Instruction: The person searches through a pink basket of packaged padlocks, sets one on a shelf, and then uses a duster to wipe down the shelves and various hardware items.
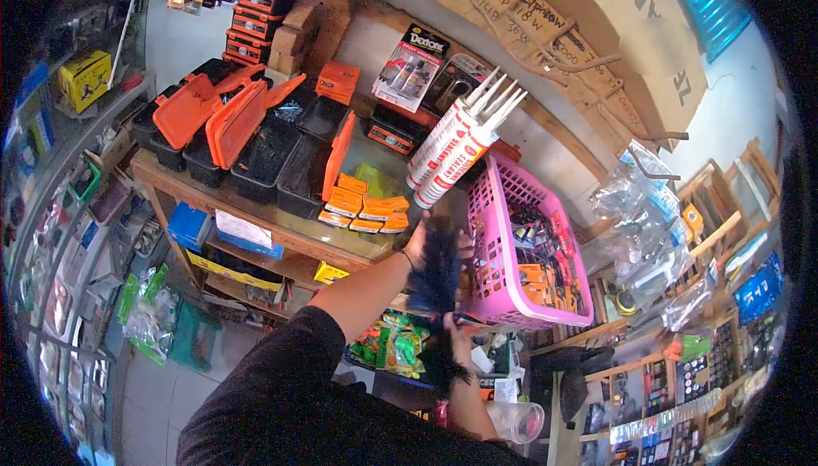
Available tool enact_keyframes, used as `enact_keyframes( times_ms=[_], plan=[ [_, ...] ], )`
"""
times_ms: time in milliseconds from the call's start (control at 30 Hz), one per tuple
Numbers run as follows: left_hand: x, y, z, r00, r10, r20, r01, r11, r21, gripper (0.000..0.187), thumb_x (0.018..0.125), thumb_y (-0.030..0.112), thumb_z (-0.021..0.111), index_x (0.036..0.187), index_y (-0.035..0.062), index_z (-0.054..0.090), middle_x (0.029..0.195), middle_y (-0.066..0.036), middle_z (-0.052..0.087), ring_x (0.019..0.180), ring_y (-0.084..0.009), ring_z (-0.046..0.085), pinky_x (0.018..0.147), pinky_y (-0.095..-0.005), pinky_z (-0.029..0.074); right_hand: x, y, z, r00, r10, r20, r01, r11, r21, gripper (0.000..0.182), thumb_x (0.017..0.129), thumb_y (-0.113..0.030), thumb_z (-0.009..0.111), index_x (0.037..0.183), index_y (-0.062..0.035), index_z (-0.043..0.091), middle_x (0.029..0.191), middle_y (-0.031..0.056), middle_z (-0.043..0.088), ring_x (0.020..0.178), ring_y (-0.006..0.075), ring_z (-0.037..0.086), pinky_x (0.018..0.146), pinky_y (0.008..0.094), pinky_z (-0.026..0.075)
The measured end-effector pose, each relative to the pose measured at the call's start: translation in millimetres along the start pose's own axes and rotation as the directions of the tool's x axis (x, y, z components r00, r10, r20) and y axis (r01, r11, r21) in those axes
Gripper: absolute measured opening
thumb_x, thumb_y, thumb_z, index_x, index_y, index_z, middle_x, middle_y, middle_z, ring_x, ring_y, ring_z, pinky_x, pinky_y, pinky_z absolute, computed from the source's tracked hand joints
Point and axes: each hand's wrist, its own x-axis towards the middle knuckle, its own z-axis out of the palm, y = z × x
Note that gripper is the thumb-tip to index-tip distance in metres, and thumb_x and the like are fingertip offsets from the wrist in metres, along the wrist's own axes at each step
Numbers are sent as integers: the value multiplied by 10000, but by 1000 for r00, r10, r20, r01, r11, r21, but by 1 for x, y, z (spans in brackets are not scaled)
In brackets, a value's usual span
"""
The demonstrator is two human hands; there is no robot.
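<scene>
A dark, fluffy thing like a duster (pixel 434 270) hangs in front of the shelf, between my two hands. My left hand (pixel 417 246) is closed around its upper part, and some fingertips show on the far side. Lower down, my right hand (pixel 457 330) is closed at its lower part; the dark strands partly hide the fingers. Just above my left hand stand white sealant tubes (pixel 447 155) with red print. A pink basket (pixel 490 249) of small packets is close on the right. Small orange boxes (pixel 362 206) lie left of the tubes.
Black bins (pixel 264 159) with orange lids line the wooden shelf (pixel 256 210). Below are bags of green and orange items (pixel 392 347). A clear plastic container (pixel 515 422) is beside my right forearm. Plastic bags (pixel 639 202) hang at the right, and racks of goods stand on both sides.
</scene>
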Motion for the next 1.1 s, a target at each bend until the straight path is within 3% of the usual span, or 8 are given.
enact_keyframes(
  times_ms=[133, 200, 400, 533, 667, 767, 900, 1100],
  plan=[
    [3, -4, 17, 838, 167, -520, -142, 986, 87, 786, 738, 682, 291, 1121, 18, 463, 1130, -169, 499, 1046, -347, 465, 905, -498, 327, 35, 93, 22, 977, 139, 164, -165, 973, 158, 268, 856, -280, 400, 874, -36, 510, 749, 54, 549, 661, 191, 520, 617, 301, 413],
    [-3, -1, -6, 999, 7, 43, -4, 998, -61, 742, 774, 659, 235, 1105, 46, 490, 1118, -141, 515, 1038, -282, 485, 904, -430, 352, 22, 82, 27, 931, -356, -79, 333, 919, -213, 505, 829, -512, 363, 910, -57, 568, 758, 115, 599, 719, 230, 575, 687, 374, 425],
    [7, -4, 7, 845, 194, -498, -120, 977, 178, 797, 725, 680, 298, 1176, 35, 424, 1193, -164, 451, 1102, -339, 416, 934, -500, 291, 39, 97, 17, 930, 207, 302, -226, 974, 26, 575, 789, -560, 412, 1048, -60, 532, 974, 167, 560, 941, 238, 520, 830, 324, 369],
    [4, 1, -9, 996, -2, 87, 5, 999, -34, 778, 757, 688, 193, 1070, 48, 507, 1084, -141, 534, 993, -275, 512, 883, -426, 368, 8, 0, 6, 947, 317, 55, -317, 948, -9, 529, 805, -516, 420, 993, -36, 540, 800, 140, 592, 747, 243, 576, 682, 369, 432],
    [4, -4, 17, 837, 164, -522, -133, 986, 97, 833, 702, 717, 287, 1126, 22, 461, 1173, -165, 468, 1071, -361, 435, 912, -513, 301, 32, 91, 13, 958, 189, 214, -194, 981, 2, 655, 769, -525, 485, 1145, 9, 442, 984, 132, 566, 934, 219, 519, 842, 307, 365],
    [2, 2, -18, 981, 10, 193, 3, 998, -63, 778, 748, 694, 222, 1090, 54, 502, 1116, -137, 517, 1050, -272, 474, 916, -424, 339, 10, 27, 9, 993, 116, 34, -113, 991, -70, 449, 824, -358, 465, 1181, -87, 438, 868, 163, 576, 804, 279, 562, 707, 380, 435],
    [14, -5, -3, 857, 207, -472, -154, 977, 149, 895, 649, 770, 282, 1101, 23, 481, 1148, -207, 474, 1074, -396, 422, 900, -555, 285, 19, 47, 18, 970, 240, 32, -242, 963, 118, 629, 764, -612, 400, 891, -25, 586, 808, 135, 592, 823, 250, 550, 736, 320, 407],
    [12, 0, -22, 998, 58, 39, -56, 997, -56, 802, 744, 688, 243, 1146, 26, 451, 1163, -162, 477, 1080, -319, 446, 929, -470, 316, 13, 6, -2, 944, 327, 43, -328, 945, 2, 512, 808, -503, 419, 941, -18, 515, 840, 95, 538, 774, 194, 519, 699, 311, 383]
  ],
)
